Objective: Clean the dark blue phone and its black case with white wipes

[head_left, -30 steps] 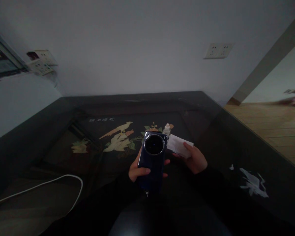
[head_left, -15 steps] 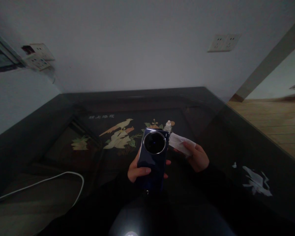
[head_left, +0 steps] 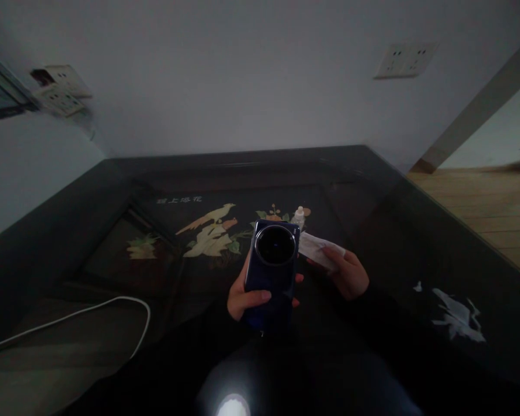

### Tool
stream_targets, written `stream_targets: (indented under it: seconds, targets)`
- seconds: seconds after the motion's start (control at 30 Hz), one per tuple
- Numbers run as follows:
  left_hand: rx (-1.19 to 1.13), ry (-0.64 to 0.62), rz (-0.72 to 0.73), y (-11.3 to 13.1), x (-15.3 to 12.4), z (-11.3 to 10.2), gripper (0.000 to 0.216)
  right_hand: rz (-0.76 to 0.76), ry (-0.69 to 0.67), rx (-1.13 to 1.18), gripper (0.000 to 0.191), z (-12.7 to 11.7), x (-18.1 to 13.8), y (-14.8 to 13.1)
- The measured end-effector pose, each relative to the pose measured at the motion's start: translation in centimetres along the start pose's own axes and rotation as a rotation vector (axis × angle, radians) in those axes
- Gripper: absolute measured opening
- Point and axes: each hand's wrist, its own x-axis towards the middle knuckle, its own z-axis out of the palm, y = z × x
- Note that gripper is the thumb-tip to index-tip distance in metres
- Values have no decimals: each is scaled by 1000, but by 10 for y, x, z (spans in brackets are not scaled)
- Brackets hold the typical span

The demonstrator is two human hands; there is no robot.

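Note:
A dark blue smartphone (head_left: 269, 289) with a large round camera ring is in my left hand (head_left: 247, 297), back side facing up. The thumb lies across its back, and fingertips show past its right edge. My right hand (head_left: 349, 274) pinches a folded white tissue (head_left: 316, 248) just right of the phone. The tissue's left end reaches the phone's upper right edge; whether it touches I cannot tell. Behind the phone stands a small clear bottle (head_left: 299, 216) with a whitish cap, its lower part hidden.
The glossy dark table (head_left: 364, 190) bears a bird-and-flower picture (head_left: 210, 240). A white cable (head_left: 82, 311) curves over the left side. White crane-like shapes (head_left: 457, 315) show at the right. Wall sockets (head_left: 405, 60) sit above, and a wooden floor (head_left: 476, 199) lies beyond the right edge.
The camera view has shifted slightly, so the table and wall sit a little higher in the picture. Both hands keep hold of the phone and tissue, with hardly any movement between them.

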Motion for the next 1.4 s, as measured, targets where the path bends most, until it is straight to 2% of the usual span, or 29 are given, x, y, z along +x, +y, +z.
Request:
stream_targets:
  seconds: [0.23,0.3,0.4,0.5,0.6,0.77,1.07,1.27,1.4]
  targets:
    - [6,12,13,2,-1,4,93,-154,29,-101,29,-6,2,1]
    - [9,7,13,2,-1,4,94,-273,-45,-298,29,-10,1,-4]
    - [27,4,1,2,-2,4,94,-594,-179,-773,34,-18,0,-14]
    - [51,-7,-5,2,-4,3,92,-892,-252,-1167,43,-28,5,-18]
    - [79,-19,-7,1,-5,2,91,-1012,-294,-1435,51,-36,14,-13]
    - [119,-36,-2,0,-6,2,93,-945,-353,-1685,57,-44,25,2]
    - [111,-17,26,-3,-6,-1,92,-869,-409,-1737,54,-41,21,1]
    - [89,24,52,-5,-4,-1,93,-854,-413,-1660,36,-36,19,-3]
    - [36,83,88,-8,1,-2,91,-823,-355,-1417,33,-26,8,-20]
